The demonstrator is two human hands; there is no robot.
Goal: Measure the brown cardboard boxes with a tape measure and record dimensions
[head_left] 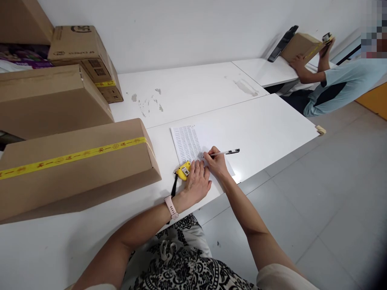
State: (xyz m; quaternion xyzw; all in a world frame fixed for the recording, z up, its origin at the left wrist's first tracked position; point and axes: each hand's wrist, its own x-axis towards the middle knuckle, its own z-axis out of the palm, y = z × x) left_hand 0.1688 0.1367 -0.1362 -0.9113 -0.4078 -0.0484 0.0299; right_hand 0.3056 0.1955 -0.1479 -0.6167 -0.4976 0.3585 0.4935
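Note:
My right hand [216, 162] is closed around a pen [228, 152], its tip down on a printed sheet of paper [186, 141] covered in columns of small text. Flat on the lower part of that sheet rests my left hand [198, 182], fingers stretched out and holding nothing. Just left of its fingertips lies a yellow tape measure [183, 171] with a black strap [174, 185] trailing toward my wrist. A pink band [171, 207] circles my left wrist. The exact spot of the pen tip is hidden by my fingers.
A long cardboard box [75, 173] with yellow tape lies to my left, with more boxes [81, 52] behind it. The white table [254, 129] ends at a right corner. Beyond it, a co-worker [341, 82] handles a cardboard box [302, 46] and a tape measure [327, 38].

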